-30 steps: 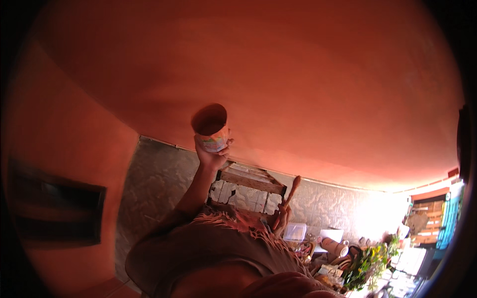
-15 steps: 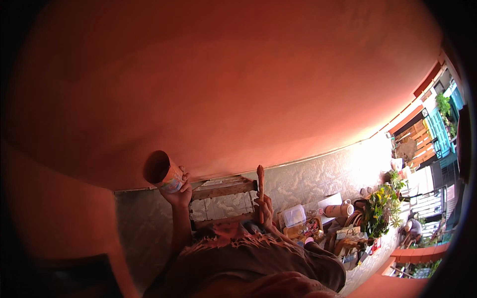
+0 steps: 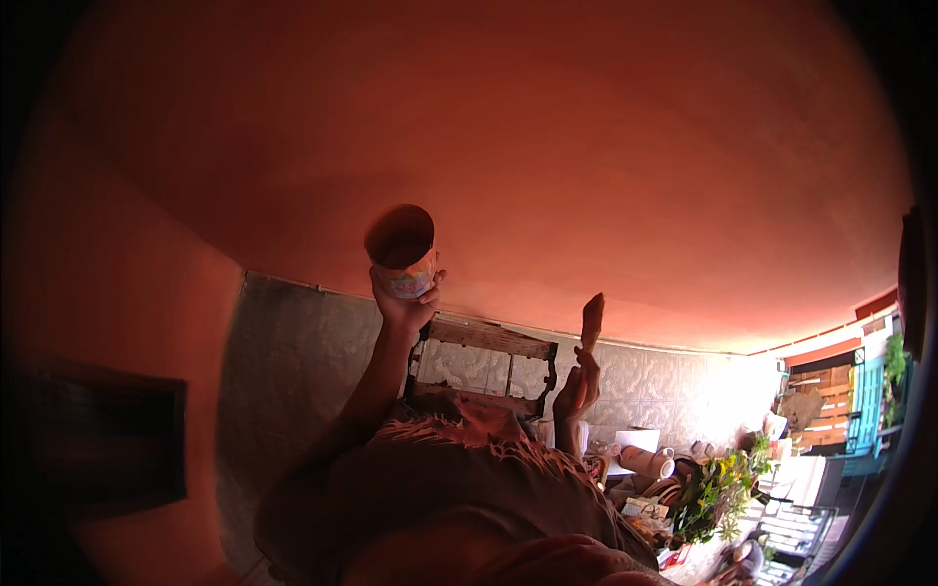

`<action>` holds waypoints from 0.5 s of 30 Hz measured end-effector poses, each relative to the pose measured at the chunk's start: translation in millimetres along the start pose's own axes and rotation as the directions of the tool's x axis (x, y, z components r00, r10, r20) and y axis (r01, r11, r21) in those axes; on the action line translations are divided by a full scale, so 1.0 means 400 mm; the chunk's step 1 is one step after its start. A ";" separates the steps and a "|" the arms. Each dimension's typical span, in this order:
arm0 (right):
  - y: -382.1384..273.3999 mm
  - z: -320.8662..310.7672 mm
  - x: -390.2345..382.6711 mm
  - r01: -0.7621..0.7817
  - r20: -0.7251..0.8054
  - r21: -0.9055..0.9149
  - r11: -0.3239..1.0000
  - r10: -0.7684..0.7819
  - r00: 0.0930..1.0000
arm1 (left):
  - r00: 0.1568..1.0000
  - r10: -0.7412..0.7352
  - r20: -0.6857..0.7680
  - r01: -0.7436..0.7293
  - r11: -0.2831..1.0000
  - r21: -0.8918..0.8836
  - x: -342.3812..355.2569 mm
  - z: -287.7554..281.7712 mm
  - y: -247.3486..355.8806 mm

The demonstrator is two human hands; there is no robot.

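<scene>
Best to level the cup (image 3: pixel 404 258) gripped in left hand (image 3: pixel 405 311), near left end of wooden frame (image 3: pixel 484 337), steadying brush (image 3: pixel 592 316) held in right hand (image 3: pixel 577 389).

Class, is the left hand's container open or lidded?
Open: the container in the left hand is uncovered, its dark inside showing.

Harsh daylight from the right burns the floor (image 3: pixel 728 386) white over there, leaving the orange wall (image 3: pixel 547 176) dim leftward, the can (image 3: pixel 403 256) shadowed inside, and straight edges bowed toward blackness

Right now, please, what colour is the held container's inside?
The container looks dark reddish-brown inside; head view.
</scene>
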State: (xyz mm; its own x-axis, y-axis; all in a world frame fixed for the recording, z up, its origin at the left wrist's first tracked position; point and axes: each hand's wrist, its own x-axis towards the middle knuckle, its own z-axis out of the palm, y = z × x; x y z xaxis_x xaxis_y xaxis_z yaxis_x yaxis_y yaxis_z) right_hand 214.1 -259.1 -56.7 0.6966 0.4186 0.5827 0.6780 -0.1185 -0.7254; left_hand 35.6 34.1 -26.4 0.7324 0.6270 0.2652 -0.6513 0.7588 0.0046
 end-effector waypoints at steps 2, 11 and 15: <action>0.008 0.018 0.083 0.069 -0.061 0.110 0.992 -0.063 0.996 | 1.000 0.025 -0.007 -0.025 1.000 0.011 -0.006 -0.003 -0.009; -0.193 0.112 0.524 -0.048 0.156 0.739 0.672 -0.102 0.982 | 0.979 0.136 -0.151 -0.114 0.983 0.147 -0.020 0.056 -0.029; -0.272 0.160 0.614 -0.123 0.259 0.846 0.519 -0.197 0.946 | 0.976 0.156 -0.154 -0.120 0.968 0.220 -0.036 0.061 -0.019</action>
State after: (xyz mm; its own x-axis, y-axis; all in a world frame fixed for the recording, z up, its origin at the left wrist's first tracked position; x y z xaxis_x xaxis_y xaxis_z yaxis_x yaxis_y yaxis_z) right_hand 296.5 -85.8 142.0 0.4647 0.6522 0.5990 0.0673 0.6484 -0.7583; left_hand 25.2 15.0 -6.9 0.6437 0.7572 0.1111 -0.7620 0.6206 0.1848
